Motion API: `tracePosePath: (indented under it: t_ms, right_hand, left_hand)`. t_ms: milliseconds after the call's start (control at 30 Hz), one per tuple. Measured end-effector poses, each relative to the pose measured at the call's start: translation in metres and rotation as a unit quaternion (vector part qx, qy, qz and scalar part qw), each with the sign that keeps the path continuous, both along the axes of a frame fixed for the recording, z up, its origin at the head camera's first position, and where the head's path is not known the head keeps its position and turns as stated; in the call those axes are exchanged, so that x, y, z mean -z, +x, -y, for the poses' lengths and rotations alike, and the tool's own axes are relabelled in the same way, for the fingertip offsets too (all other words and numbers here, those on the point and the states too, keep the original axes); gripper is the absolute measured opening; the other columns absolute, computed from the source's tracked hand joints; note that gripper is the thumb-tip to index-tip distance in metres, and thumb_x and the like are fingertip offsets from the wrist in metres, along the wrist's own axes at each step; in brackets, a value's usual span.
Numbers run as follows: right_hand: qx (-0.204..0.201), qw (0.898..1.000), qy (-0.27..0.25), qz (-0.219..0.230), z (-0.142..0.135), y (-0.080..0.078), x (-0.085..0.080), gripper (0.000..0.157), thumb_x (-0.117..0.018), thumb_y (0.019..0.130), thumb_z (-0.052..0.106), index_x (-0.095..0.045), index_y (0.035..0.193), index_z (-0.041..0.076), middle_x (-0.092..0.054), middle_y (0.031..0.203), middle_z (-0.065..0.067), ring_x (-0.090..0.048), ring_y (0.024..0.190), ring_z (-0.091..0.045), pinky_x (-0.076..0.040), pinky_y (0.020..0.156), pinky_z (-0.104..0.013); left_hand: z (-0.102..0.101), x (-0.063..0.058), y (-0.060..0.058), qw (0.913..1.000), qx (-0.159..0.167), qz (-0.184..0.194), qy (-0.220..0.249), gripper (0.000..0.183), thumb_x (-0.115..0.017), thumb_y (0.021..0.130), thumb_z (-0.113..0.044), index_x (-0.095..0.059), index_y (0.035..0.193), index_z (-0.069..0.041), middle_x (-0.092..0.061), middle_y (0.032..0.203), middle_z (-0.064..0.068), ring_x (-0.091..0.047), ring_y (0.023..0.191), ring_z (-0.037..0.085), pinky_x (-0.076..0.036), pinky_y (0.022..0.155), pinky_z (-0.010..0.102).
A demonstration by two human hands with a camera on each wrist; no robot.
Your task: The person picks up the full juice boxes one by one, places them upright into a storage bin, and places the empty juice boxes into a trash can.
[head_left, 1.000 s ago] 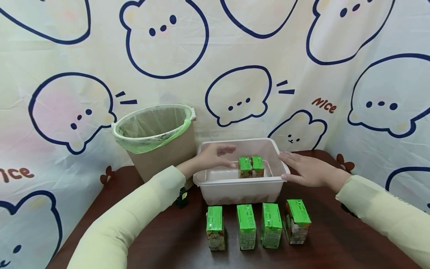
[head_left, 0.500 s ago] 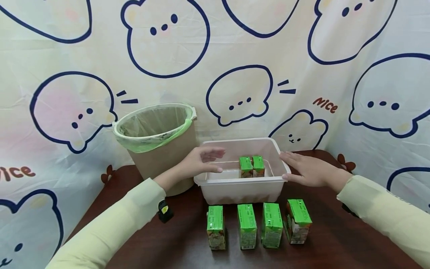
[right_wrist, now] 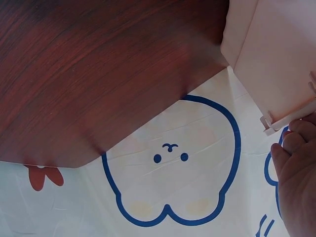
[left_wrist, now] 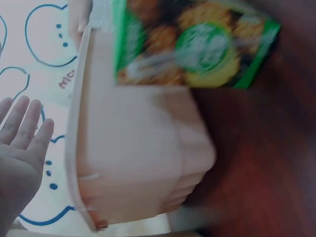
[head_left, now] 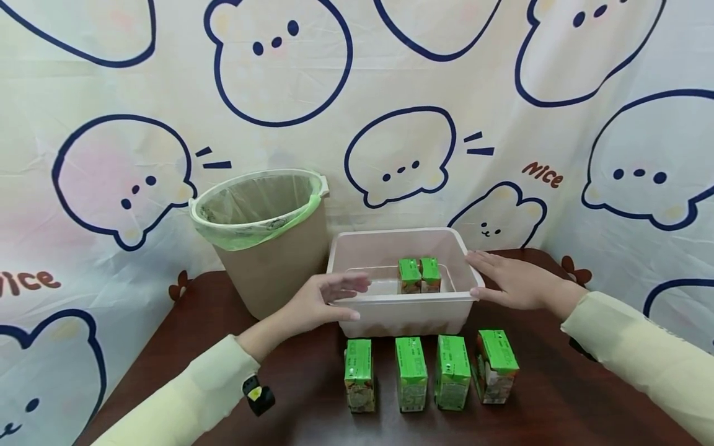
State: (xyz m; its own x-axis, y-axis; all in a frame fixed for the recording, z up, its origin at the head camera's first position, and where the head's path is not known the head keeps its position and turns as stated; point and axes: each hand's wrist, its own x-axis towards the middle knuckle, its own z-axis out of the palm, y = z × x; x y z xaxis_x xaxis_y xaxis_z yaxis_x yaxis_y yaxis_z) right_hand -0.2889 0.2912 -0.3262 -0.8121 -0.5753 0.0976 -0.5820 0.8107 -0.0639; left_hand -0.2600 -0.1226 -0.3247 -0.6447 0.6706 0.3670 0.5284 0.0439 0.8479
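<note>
Behind the left fingers, a tan bin point(head_left: 279, 263) in a green liner stands against the bear-print curtain point(head_left: 89, 80). The left hand point(head_left: 319, 301) hangs with fingers outstretched and thumb spread, holding nothing, just beside the near left corner of a pale pink tub point(head_left: 404, 317). Nearest those fingertips, the leftmost carton point(head_left: 359, 378) stands upright below the thumb and toward the person, its long axis vertical, its green top longest from person to tub (its broad, food-printed side faces left, the left wrist view shows). The left hand is the nearer one to it. Rightward from those fingers stand the second carton point(head_left: 411, 376), third carton point(head_left: 452, 375) and fourth carton point(head_left: 496, 368), the last closer to the right thumb. The right hand point(head_left: 519, 282) rests on the tub's right rim, fingers extended, grasping nothing that shows. Between the two hands, an inner left carton point(head_left: 409, 275) and inner right carton point(head_left: 430, 275) stand side by side. The count: six cartons, four outside and two inside; one tub; one bin.
</note>
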Motion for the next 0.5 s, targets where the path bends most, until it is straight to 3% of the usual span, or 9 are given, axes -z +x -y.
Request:
tracePosePath:
  t_ms: [233,400,500]
  right_hand:
    - [0.009,1.000,-0.005,0.006,-0.002,0.000,0.005,0.083,-0.047,0.095,0.061,-0.027,0.153,0.005,-0.030,0.154,-0.019,-0.035,0.137,-0.039,-0.035,0.103,-0.060]
    - [0.006,1.000,-0.007,0.006,-0.002,-0.003,0.004,0.083,-0.046,0.095,0.061,-0.026,0.153,0.005,-0.029,0.155,-0.019,-0.035,0.137,-0.039,-0.036,0.103,-0.060]
    - [0.009,1.000,-0.008,0.010,-0.003,-0.003,0.002,0.084,-0.045,0.095,0.062,-0.025,0.154,0.005,-0.029,0.155,-0.019,-0.035,0.137,-0.039,-0.036,0.103,-0.060]
  left_hand:
    - [0.005,0.027,0.023,0.9996,0.013,0.023,-0.013,0.061,-0.077,0.083,-0.005,-0.051,0.139,-0.001,-0.053,0.137,0.021,-0.049,0.128,0.026,-0.039,0.106,0.040]
    - [0.009,0.043,0.030,0.9990,0.014,0.025,-0.035,0.068,-0.078,0.081,-0.005,-0.047,0.142,-0.002,-0.047,0.143,0.017,-0.043,0.134,0.025,-0.034,0.110,0.043]
    - [0.009,0.050,0.032,0.9986,0.023,0.029,-0.038,0.073,-0.080,0.079,-0.005,-0.045,0.143,0.000,-0.046,0.143,0.019,-0.042,0.134,0.031,-0.033,0.110,0.044]
